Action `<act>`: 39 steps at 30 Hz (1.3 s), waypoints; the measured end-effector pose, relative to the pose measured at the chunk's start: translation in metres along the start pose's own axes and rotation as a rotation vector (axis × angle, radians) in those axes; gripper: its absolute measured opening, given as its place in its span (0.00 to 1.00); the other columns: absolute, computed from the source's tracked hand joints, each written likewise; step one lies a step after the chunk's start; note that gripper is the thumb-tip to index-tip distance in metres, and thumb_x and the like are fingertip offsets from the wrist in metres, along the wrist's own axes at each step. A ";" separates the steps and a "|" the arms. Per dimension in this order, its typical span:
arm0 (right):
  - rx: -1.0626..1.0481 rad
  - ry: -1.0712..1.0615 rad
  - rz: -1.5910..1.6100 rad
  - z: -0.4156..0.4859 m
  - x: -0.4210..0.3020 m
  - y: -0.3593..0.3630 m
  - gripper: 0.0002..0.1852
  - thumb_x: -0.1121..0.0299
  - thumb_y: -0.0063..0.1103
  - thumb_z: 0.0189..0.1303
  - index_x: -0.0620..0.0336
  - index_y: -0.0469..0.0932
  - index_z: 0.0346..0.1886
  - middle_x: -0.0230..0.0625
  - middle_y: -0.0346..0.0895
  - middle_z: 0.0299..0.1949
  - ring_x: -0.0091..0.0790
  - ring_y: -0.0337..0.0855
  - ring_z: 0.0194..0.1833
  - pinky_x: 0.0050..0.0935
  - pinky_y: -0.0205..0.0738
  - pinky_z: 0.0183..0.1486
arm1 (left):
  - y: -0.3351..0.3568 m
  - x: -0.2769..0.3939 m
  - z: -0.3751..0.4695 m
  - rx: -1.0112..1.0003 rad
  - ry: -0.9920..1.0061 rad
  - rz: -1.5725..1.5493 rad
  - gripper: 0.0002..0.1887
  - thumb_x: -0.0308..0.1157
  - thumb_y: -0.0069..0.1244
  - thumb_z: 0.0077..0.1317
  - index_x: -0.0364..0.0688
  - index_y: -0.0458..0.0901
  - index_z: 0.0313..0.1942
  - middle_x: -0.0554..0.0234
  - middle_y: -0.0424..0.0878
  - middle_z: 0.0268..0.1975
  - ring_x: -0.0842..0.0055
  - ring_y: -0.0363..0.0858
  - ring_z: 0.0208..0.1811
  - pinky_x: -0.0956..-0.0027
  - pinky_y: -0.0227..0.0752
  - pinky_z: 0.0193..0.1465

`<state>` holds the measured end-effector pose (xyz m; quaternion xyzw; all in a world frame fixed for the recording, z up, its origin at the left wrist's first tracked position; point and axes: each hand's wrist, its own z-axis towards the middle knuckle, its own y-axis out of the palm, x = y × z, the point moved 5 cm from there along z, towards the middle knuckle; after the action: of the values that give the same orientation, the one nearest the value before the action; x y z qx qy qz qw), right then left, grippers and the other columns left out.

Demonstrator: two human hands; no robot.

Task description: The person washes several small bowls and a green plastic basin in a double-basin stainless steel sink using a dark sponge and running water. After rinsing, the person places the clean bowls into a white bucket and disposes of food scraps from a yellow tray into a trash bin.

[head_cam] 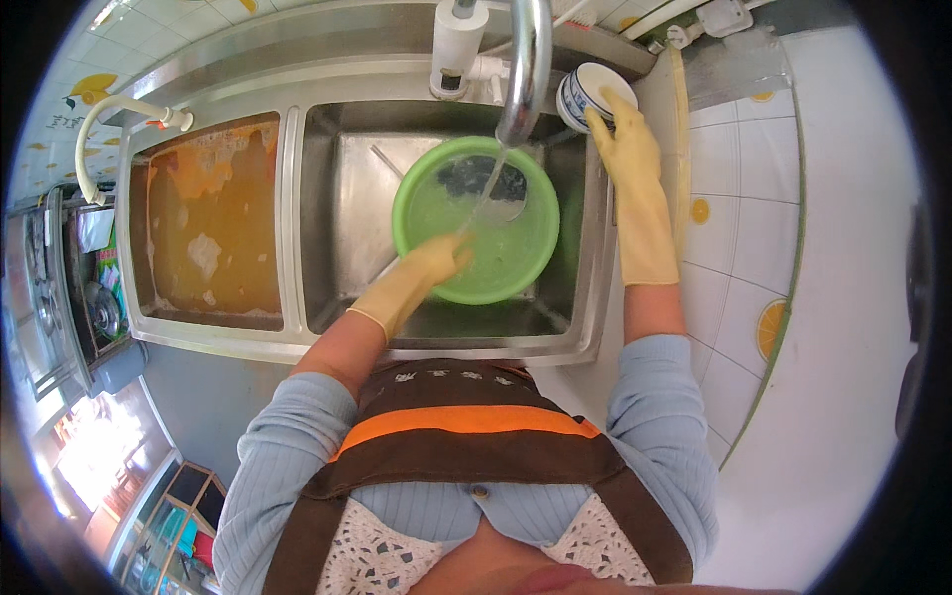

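A light-green plastic basin (401,216) sits in the right bowl of a stainless steel double sink (357,201), with water in it. From the chrome faucet (524,74) a thin stream runs down into the basin. My left hand (435,260), in a yellow rubber glove, is over the basin's left side near the stream; motion blur hides its fingers. My right hand (625,141), gloved alike, holds the rim of a white bowl with blue patterning (576,97) at the sink's back right corner. The bowl seems stacked with another beneath it.
Brownish-orange, murky liquid (216,238) fills the left sink bowl. A white curved spout (85,149) stands at its back left corner. Behind the basin is a white cylindrical faucet filter (457,52). A tiled ledge (714,149) borders the right; a gas stove (97,297) is far left.
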<state>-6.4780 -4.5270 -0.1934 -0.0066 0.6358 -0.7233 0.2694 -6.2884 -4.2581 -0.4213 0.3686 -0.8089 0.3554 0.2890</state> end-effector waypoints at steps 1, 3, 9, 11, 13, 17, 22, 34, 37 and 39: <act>0.044 -0.048 0.078 -0.008 -0.007 0.004 0.22 0.51 0.65 0.72 0.56 0.87 0.58 0.47 0.88 0.55 0.54 0.89 0.53 0.48 0.82 0.57 | -0.004 -0.002 -0.002 0.030 0.016 -0.033 0.28 0.43 0.53 0.76 0.44 0.77 0.73 0.43 0.81 0.70 0.48 0.79 0.71 0.53 0.70 0.76; 0.146 -0.172 0.241 -0.044 -0.019 0.010 0.20 0.52 0.65 0.72 0.56 0.87 0.56 0.47 0.89 0.52 0.54 0.89 0.53 0.49 0.82 0.55 | -0.014 -0.004 -0.003 0.117 0.065 -0.071 0.26 0.43 0.52 0.77 0.43 0.80 0.70 0.42 0.84 0.67 0.49 0.80 0.70 0.54 0.71 0.75; -0.810 -0.242 -0.261 -0.161 -0.031 0.201 0.16 0.61 0.70 0.63 0.65 0.86 0.46 0.49 0.90 0.46 0.57 0.89 0.49 0.51 0.81 0.56 | -0.026 -0.017 -0.018 0.234 -0.002 -0.223 0.25 0.44 0.51 0.79 0.40 0.81 0.68 0.44 0.85 0.66 0.56 0.84 0.67 0.59 0.74 0.71; -0.878 -0.324 -0.368 -0.166 -0.013 0.241 0.17 0.61 0.69 0.64 0.65 0.87 0.49 0.50 0.90 0.48 0.58 0.89 0.52 0.49 0.80 0.59 | -0.029 -0.018 -0.027 0.248 -0.009 -0.273 0.24 0.43 0.51 0.79 0.40 0.81 0.68 0.44 0.85 0.66 0.56 0.84 0.67 0.59 0.74 0.72; -0.912 -0.102 -0.241 -0.163 0.001 0.263 0.18 0.61 0.68 0.66 0.64 0.87 0.51 0.51 0.90 0.50 0.55 0.89 0.53 0.46 0.79 0.61 | -0.033 -0.014 -0.038 0.252 -0.029 -0.266 0.24 0.42 0.51 0.79 0.39 0.81 0.68 0.44 0.85 0.66 0.56 0.83 0.68 0.59 0.73 0.73; -0.868 0.268 0.464 -0.152 -0.006 0.255 0.17 0.64 0.64 0.72 0.65 0.87 0.57 0.45 0.90 0.52 0.41 0.89 0.53 0.36 0.77 0.64 | -0.052 0.019 -0.047 0.381 0.155 -0.152 0.25 0.40 0.52 0.77 0.37 0.80 0.68 0.40 0.84 0.65 0.52 0.81 0.69 0.57 0.72 0.74; -0.793 0.368 1.194 -0.163 -0.043 0.186 0.16 0.65 0.61 0.78 0.67 0.85 0.59 0.33 0.89 0.51 0.26 0.85 0.52 0.30 0.76 0.61 | -0.076 0.094 -0.043 0.760 0.607 0.125 0.24 0.41 0.53 0.77 0.34 0.82 0.65 0.38 0.86 0.63 0.49 0.83 0.67 0.54 0.73 0.72; -0.677 0.164 0.989 -0.163 -0.099 0.054 0.15 0.63 0.62 0.78 0.65 0.86 0.56 0.33 0.89 0.48 0.30 0.84 0.50 0.32 0.77 0.58 | -0.113 0.150 -0.062 0.629 0.428 -0.200 0.25 0.44 0.41 0.80 0.35 0.81 0.65 0.38 0.85 0.62 0.48 0.80 0.66 0.53 0.72 0.71; -0.652 0.241 1.436 -0.171 -0.094 0.051 0.18 0.62 0.61 0.80 0.67 0.83 0.60 0.33 0.88 0.52 0.30 0.85 0.53 0.33 0.79 0.60 | -0.105 0.126 -0.059 0.329 0.165 -0.915 0.27 0.50 0.42 0.82 0.38 0.82 0.66 0.45 0.87 0.62 0.59 0.82 0.66 0.59 0.72 0.72; -0.564 0.274 1.809 -0.169 -0.094 0.054 0.20 0.61 0.60 0.81 0.66 0.79 0.64 0.34 0.85 0.57 0.31 0.84 0.57 0.35 0.80 0.62 | -0.094 0.117 -0.059 0.173 0.066 -1.398 0.27 0.51 0.43 0.84 0.40 0.83 0.66 0.50 0.88 0.61 0.64 0.83 0.66 0.61 0.73 0.72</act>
<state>-6.4372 -4.3371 -0.2441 0.5070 0.5771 -0.0559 0.6378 -6.2671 -4.3021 -0.2678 0.8127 -0.3422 0.1606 0.4434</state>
